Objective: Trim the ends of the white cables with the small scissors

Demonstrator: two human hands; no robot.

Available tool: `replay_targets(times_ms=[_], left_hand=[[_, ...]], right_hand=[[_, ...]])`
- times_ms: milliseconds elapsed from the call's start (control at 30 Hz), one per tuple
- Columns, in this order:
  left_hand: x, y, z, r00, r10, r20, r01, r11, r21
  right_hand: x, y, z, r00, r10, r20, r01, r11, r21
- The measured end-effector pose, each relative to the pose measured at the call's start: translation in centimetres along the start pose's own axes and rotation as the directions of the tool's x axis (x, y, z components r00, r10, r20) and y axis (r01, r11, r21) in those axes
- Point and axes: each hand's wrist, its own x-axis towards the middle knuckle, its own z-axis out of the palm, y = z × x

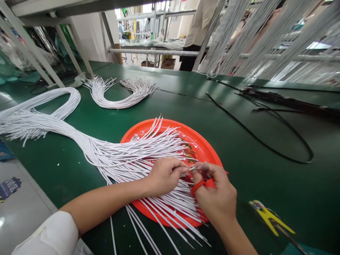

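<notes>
A large bundle of white cords (114, 152) fans out across a round red tray (205, 145) with a printed pattern. Above their loose ends, my left hand (165, 176) is closed in a pinch on the tip of one white cord. My right hand (218, 191) meets it there, thumb and fingers bent around red-handled scissors (196, 188). One red loop sits around the thumb. The blades are mostly hidden by my fingers, and a small shiny bit shows at the cord's tip. Silvery scraps (135, 137) lie at the tray's far left side.
Curved bundles of white cord (114, 103) rest farther back on the green table (164, 106). Black cords (281, 97) lie to the right. Yellow-handled snips (267, 216) are at the right front. Metal frames and hanging white cords (265, 39) line the back, with a person standing behind.
</notes>
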Motion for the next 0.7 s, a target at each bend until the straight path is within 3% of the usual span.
replay_targets(times_ms=[133,267,400,567,700], left_hand=[[0.3,0.27,-0.09,0.987,-0.129,0.095,0.138,0.985,-0.1],[0.41,0.32,0.15,0.97,-0.226,0.083,0.24,0.934,-0.265],[0.48,0.14,0.26,0.958,-0.266,0.103,0.285,0.874,-0.393],[0.52,0.11,-0.02,0.96,-0.23,0.16,0.276,0.876,-0.397],[0.64,0.39,-0.15,0.936,-0.296,0.191,0.352,0.813,-0.463]], right_hand=[[0.35,0.75,-0.26,0.996,0.031,0.08,-0.042,0.99,0.136],[0.41,0.88,-0.14,0.991,0.09,0.098,-0.108,0.973,0.203],[0.18,0.3,0.04,0.988,0.144,0.048,-0.15,0.972,0.18],[0.16,0.04,0.22,0.973,0.232,0.014,-0.231,0.964,0.135],[0.86,0.54,-0.05,0.949,0.307,0.072,-0.312,0.946,0.083]])
